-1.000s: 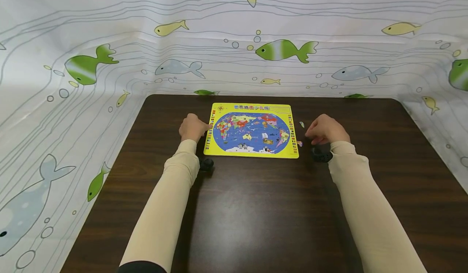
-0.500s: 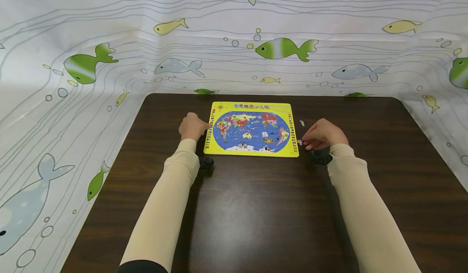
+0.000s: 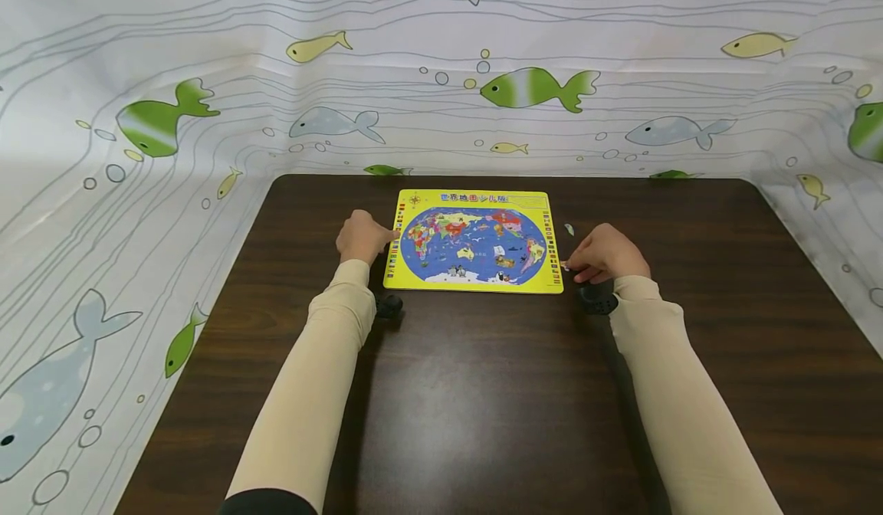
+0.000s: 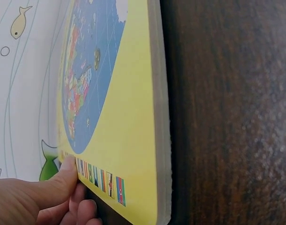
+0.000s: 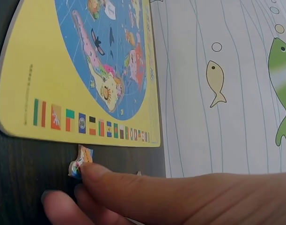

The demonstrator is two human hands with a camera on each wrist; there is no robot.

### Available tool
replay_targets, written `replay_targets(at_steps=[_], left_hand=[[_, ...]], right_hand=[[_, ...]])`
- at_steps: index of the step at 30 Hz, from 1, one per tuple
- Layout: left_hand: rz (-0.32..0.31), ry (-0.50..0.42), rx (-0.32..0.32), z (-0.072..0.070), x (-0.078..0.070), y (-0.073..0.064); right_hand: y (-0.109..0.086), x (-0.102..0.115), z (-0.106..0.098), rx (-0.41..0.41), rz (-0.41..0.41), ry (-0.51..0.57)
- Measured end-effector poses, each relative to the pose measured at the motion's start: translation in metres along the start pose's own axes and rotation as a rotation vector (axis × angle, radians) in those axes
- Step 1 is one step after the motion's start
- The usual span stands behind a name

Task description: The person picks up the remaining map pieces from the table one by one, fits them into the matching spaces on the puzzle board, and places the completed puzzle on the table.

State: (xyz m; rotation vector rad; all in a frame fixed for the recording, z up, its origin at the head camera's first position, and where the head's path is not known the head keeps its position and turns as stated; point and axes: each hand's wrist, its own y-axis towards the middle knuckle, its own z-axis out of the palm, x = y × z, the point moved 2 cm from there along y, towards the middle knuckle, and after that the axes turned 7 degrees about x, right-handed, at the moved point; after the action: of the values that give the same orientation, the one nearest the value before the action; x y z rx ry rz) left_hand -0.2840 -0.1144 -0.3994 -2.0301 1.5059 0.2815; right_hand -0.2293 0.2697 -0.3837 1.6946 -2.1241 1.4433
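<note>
A yellow-bordered world map puzzle board (image 3: 476, 285) lies flat on the dark table. At its left edge my left hand (image 3: 362, 237) holds the border; in the left wrist view the thumb (image 4: 63, 180) rests on top beside the printed flags, the other fingers curled at the edge. Just off the right edge, my right hand (image 3: 608, 253) pinches a small colourful puzzle piece (image 5: 81, 161) between thumb and fingers. That piece is close to the board, apart from it, and partly hidden by the thumb. Another small piece (image 3: 569, 229) lies on the table beyond the right hand.
The dark wood-grain table (image 3: 455, 392) extends in front of the board and to both sides. A white sheet with printed fish (image 3: 538, 88) rises behind the table and along its sides. Black wrist cameras (image 3: 596, 300) sit under both wrists.
My right hand has moved left and slightly down to the small puzzle piece beside the board and taken hold of it. The left hand has stayed on the board's left edge.
</note>
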Motion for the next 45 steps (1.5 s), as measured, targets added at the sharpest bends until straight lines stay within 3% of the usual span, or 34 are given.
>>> replay_targets(at_steps=[12,23,36,45], left_hand=[[-0.008,0.002,0.007,0.0003,-0.0011,0.0001],[-0.016,0.01,0.011,-0.0006,-0.0029,0.0018],[0.011,-0.001,0.016,-0.0016,-0.0007,-0.001],[0.001,-0.004,0.017,-0.0016,-0.0026,-0.0018]], right_hand=[[-0.0025,0.0032,0.0025,0.003,-0.014,-0.035],[-0.0056,0.0053,0.0054,-0.091,0.002,-0.07],[-0.0027,0.0055,0.004,-0.032,0.024,-0.05],[-0.0047,0.0059,0.0059,-0.066,0.005,-0.032]])
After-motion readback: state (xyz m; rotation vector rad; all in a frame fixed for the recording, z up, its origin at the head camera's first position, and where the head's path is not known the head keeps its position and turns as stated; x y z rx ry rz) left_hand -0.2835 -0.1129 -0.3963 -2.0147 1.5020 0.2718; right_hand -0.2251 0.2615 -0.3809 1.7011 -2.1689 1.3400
